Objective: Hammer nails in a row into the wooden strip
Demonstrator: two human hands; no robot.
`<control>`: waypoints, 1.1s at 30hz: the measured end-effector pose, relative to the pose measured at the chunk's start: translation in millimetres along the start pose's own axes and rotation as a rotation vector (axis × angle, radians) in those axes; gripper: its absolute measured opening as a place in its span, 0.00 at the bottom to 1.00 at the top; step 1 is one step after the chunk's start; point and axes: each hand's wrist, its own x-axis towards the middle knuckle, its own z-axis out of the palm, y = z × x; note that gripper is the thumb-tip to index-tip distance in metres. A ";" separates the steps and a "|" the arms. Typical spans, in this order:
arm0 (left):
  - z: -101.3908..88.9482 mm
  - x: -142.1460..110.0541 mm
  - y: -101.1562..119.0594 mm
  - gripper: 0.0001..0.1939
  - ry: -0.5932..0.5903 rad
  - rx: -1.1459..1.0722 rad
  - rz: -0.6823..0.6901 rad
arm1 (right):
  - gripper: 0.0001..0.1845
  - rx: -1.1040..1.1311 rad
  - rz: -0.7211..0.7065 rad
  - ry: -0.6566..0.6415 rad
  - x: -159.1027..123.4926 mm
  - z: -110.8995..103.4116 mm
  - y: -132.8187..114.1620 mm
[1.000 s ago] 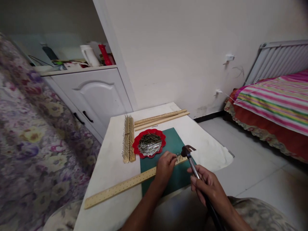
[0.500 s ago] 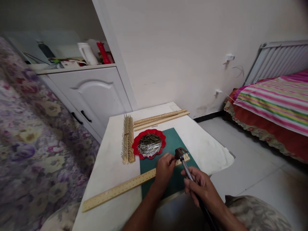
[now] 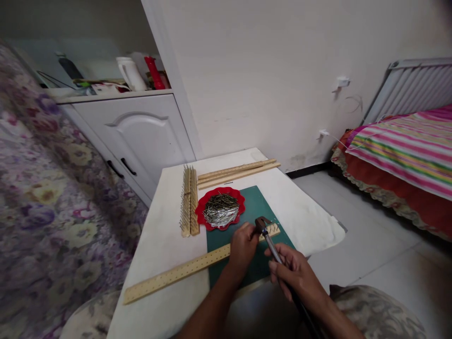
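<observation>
My right hand [image 3: 296, 273] is closed round the handle of a claw hammer [image 3: 270, 242], whose dark head is over the far right part of a perforated wooden strip [image 3: 176, 275]. Several nails [image 3: 272, 229] stand up from the strip's right end. Close to the left of the hammer head, my left hand [image 3: 243, 249] rests across the strip with its fingers pinched together. What is between those fingertips is hidden. The strip lies slantwise over a green mat [image 3: 254, 197]. Behind my left hand, a red scalloped dish [image 3: 241, 207] holds a heap of loose nails [image 3: 221, 209].
Two strips bristling with nails [image 3: 190, 202] lie left of the dish. Plain wooden strips [image 3: 240, 173] lie along the back of the white-covered table [image 3: 155, 254], with a loose nail [image 3: 229, 182] in front. A cabinet [image 3: 141, 136] stands at left, a bed [image 3: 416, 136] at right.
The view has shifted slightly, moving the scene a little right and up. Both hands keep nearly the same pose, and the hammer head is still beside my left fingers.
</observation>
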 end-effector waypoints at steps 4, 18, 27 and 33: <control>-6.1 -1.4 2.9 0.08 -0.049 0.001 0.047 | 0.13 0.020 -0.021 0.035 -3.8 -3.7 -5.5; -35.3 -38.5 -19.5 0.16 -0.109 0.297 0.031 | 0.15 0.021 -0.062 0.138 -14.5 -16.2 -19.4; -37.0 -31.2 -14.0 0.13 -0.059 0.244 0.089 | 0.19 0.000 -0.030 0.137 -13.7 -15.6 -14.9; -77.9 4.6 -32.6 0.08 0.056 0.418 -0.040 | 0.20 0.029 -0.009 0.129 -13.9 -15.2 -10.9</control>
